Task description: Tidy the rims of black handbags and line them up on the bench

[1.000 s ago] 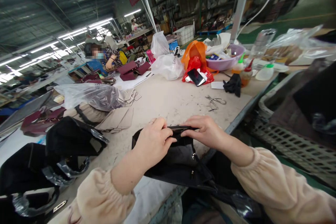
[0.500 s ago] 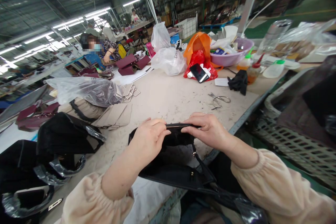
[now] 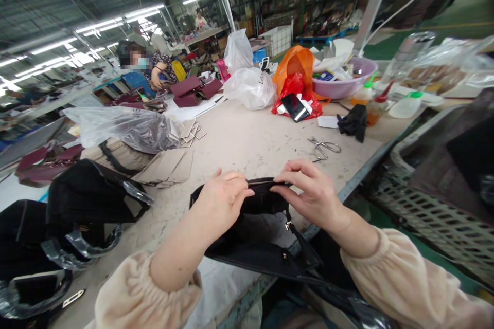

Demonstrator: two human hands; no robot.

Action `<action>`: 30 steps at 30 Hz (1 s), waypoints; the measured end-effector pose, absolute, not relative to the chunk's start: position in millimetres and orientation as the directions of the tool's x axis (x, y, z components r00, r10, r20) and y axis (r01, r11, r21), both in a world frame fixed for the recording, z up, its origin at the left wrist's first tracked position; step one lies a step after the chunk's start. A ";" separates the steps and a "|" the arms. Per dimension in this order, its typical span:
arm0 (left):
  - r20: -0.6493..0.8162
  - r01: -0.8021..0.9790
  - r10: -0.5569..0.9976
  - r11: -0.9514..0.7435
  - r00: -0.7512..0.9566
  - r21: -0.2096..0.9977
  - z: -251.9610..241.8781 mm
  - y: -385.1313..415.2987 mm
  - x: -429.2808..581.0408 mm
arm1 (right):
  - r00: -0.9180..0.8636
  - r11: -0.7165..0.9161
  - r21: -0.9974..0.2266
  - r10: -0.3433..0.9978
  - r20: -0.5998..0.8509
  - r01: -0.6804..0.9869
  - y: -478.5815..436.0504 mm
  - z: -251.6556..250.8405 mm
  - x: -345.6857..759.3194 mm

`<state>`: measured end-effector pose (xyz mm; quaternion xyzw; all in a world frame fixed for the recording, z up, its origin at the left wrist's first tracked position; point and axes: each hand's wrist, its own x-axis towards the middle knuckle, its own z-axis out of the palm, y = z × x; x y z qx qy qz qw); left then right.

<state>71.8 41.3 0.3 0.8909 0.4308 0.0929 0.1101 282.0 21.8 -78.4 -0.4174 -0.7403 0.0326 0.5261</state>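
Observation:
A black handbag (image 3: 250, 257) lies with its mouth toward me at the table's near edge, its pale inside partly showing. My left hand (image 3: 226, 198) pinches the bag's far rim between thumb and fingers. A little to the right, my right hand (image 3: 306, 187) grips the same rim, thumb below and fingertips above. Between the two hands a short stretch of the edge is bare. A small metal clasp (image 3: 288, 224) hangs at the bag's right side. Part of the bag is hidden behind my left forearm, and a strap runs down toward my right sleeve.
Scissors (image 3: 324, 148) lie beyond my right hand. At left stand black bags (image 3: 88, 205) with plastic-wrapped handles, near stacked beige pieces (image 3: 165, 168). Farther back are a phone (image 3: 295, 107), a purple basin (image 3: 339, 87) and glue bottles (image 3: 378, 103). A plastic crate (image 3: 432, 221) flanks the table. A co-worker (image 3: 150, 64) sits beyond.
My right hand has shifted slightly right along the rim, and its fingers have risen a little. My left hand keeps its pinch. The view has moved slightly.

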 end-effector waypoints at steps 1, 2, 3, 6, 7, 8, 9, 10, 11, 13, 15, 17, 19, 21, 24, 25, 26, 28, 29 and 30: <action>0.071 0.744 0.786 -0.607 0.614 0.280 0.0 41.2 71.5 | -0.109 0.648 -0.479 0.653 0.750 0.592 20.8 -78.8 282.0; 0.071 0.740 0.782 -0.611 0.619 0.282 -0.2 41.0 71.1 | -0.119 0.646 -0.471 0.655 0.746 0.601 19.9 -78.7 282.0; 0.073 0.736 0.779 -0.615 0.623 0.282 -0.3 40.8 70.8 | -0.131 0.643 -0.467 0.661 0.739 0.607 19.1 -78.2 281.8; 0.083 0.725 0.768 -0.630 0.635 0.279 -0.2 39.9 69.7 | -0.168 0.642 -0.475 0.683 0.710 0.603 17.3 -73.7 281.2; 0.086 0.724 0.767 -0.631 0.636 0.279 0.0 39.5 69.5 | -0.180 0.641 -0.482 0.693 0.698 0.597 17.0 -71.6 280.9; 0.087 0.722 0.766 -0.632 0.637 0.280 0.3 39.3 69.3 | -0.193 0.640 -0.489 0.702 0.686 0.592 16.9 -69.6 280.7; 0.090 0.720 0.764 -0.634 0.638 0.282 0.5 39.0 69.2 | -0.212 0.644 -0.491 0.707 0.675 0.587 16.8 -67.8 280.4; 0.095 0.716 0.762 -0.638 0.641 0.284 0.8 38.9 69.2 | -0.240 0.653 -0.488 0.709 0.664 0.579 16.8 -66.5 280.2; 0.100 0.712 0.759 -0.641 0.644 0.287 1.1 38.8 69.2 | -0.274 0.666 -0.487 0.708 0.651 0.565 16.7 -65.6 280.1; 0.104 0.705 0.754 -0.647 0.649 0.292 1.5 38.7 69.3 | -0.319 0.683 -0.504 0.710 0.628 0.528 15.7 -65.0 280.3; 0.102 0.706 0.755 -0.645 0.648 0.291 1.6 38.6 69.1 | -0.275 0.671 -0.540 0.720 0.637 0.508 13.1 -65.4 281.4; 0.094 0.713 0.760 -0.639 0.643 0.289 1.5 38.6 68.8 | -0.162 0.638 -0.552 0.720 0.675 0.536 9.3 -66.3 283.9; 0.085 0.719 0.765 -0.632 0.638 0.289 1.3 38.9 68.6 | -0.078 0.608 -0.530 0.697 0.713 0.591 5.5 -67.6 287.4; 0.077 0.727 0.772 -0.623 0.631 0.290 1.2 39.2 68.9 | -0.085 0.605 -0.494 0.681 0.727 0.624 3.0 -69.3 290.8; 0.077 0.735 0.779 -0.616 0.623 0.284 1.1 39.3 69.2 | -0.164 0.630 -0.435 0.668 0.726 0.644 2.2 -71.4 293.5; 0.080 0.733 0.777 -0.618 0.624 0.283 0.9 39.1 69.1 | -0.187 0.634 -0.414 0.665 0.723 0.653 2.3 -71.4 293.5; 0.085 0.730 0.774 -0.623 0.628 0.282 0.7 38.8 68.9 | -0.202 0.635 -0.395 0.661 0.723 0.664 2.6 -71.1 293.1; 0.093 0.720 0.764 -0.635 0.638 0.279 0.3 37.9 68.2 | -0.218 0.633 -0.370 0.656 0.722 0.680 2.7 -69.1 291.3; 0.095 0.715 0.759 -0.642 0.644 0.278 0.1 37.5 67.9 | -0.221 0.631 -0.365 0.657 0.721 0.684 2.7 -67.7 290.3; 0.098 0.711 0.755 -0.647 0.649 0.276 -0.1 37.1 67.6 | -0.218 0.625 -0.368 0.662 0.718 0.688 2.6 -66.2 289.3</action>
